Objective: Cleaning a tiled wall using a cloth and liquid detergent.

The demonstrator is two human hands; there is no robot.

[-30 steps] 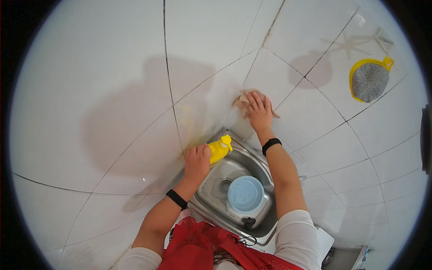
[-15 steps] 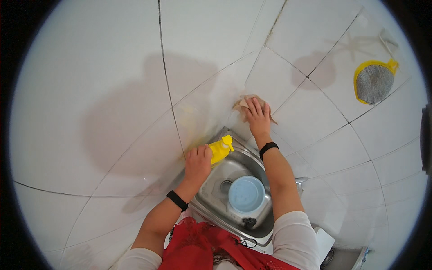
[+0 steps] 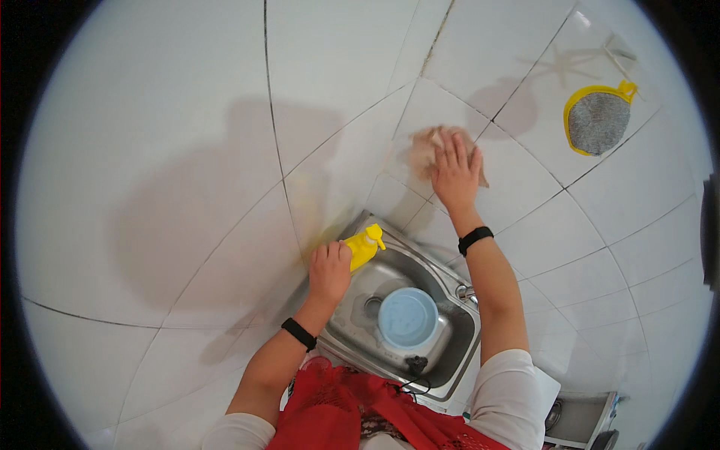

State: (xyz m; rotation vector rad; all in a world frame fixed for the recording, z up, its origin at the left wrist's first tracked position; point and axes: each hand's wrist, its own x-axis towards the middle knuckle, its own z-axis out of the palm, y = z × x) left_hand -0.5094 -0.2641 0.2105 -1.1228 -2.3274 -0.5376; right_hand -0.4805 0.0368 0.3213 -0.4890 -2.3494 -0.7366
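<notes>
My left hand (image 3: 330, 271) is closed around a yellow spray or pump bottle (image 3: 363, 248), held over the left edge of the steel sink (image 3: 352, 319). High on the tiled wall to the right of the corner, my right hand (image 3: 456, 174) presses a brownish cloth (image 3: 431, 148) against the tiles. Its fingers are stretched out over the cloth, which is partly smeared by motion. In the sink stands a light blue round basin (image 3: 408, 318), with a small dark thing (image 3: 416, 365) beside it.
On the right wall hangs a grey scrubbing mitt (image 3: 598, 122) with yellow trim. A metal faucet (image 3: 466, 293) rises at the sink's right rim, partly behind my right forearm. Lower right, a rack (image 3: 581, 420) stands near a white panel.
My right hand has slid the cloth up and to the right along the wall, away from the corner. My left hand holds the bottle in nearly the same place.
</notes>
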